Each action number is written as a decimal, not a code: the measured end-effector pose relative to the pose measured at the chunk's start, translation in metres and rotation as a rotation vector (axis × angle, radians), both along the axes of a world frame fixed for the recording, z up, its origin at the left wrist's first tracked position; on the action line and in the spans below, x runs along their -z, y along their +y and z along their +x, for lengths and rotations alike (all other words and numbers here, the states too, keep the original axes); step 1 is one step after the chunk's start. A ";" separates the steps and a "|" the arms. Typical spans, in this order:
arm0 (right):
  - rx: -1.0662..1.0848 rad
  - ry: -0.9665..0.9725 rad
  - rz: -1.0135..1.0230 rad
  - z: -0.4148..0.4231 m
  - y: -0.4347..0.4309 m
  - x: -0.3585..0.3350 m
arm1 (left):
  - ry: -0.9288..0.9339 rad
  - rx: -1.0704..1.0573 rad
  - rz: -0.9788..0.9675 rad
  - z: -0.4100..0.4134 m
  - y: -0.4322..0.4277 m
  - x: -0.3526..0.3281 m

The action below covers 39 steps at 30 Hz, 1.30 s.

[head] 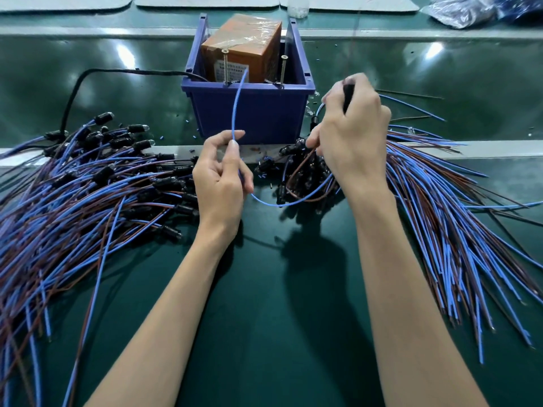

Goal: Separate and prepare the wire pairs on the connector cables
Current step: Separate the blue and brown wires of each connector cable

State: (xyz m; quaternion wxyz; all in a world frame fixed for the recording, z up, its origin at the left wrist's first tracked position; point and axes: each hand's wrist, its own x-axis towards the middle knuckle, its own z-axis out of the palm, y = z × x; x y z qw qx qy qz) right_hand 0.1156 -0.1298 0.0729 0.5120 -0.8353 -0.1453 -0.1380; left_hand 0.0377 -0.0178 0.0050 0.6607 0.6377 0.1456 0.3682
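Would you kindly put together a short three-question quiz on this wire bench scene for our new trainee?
1. True or false: the left hand pinches a blue wire whose free end arcs up toward the blue bin.
2. What sits inside the bin? A) a brown box wrapped in clear tape B) a spool of solder C) a pair of pliers
3. Fill in: the right hand grips a ____ coloured connector body.

Key
1. True
2. A: the brown box
3. Black
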 end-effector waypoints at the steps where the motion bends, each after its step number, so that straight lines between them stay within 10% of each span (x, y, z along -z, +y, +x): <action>1: -0.010 -0.001 -0.060 0.000 0.000 0.001 | -0.003 0.017 0.058 -0.001 -0.002 0.000; 13: -0.003 0.049 -0.303 -0.007 0.006 0.002 | 0.029 -0.246 -0.015 0.006 0.005 0.008; 39: -0.067 -0.061 -0.390 -0.015 0.009 0.005 | 0.112 -0.004 0.023 0.001 0.001 0.002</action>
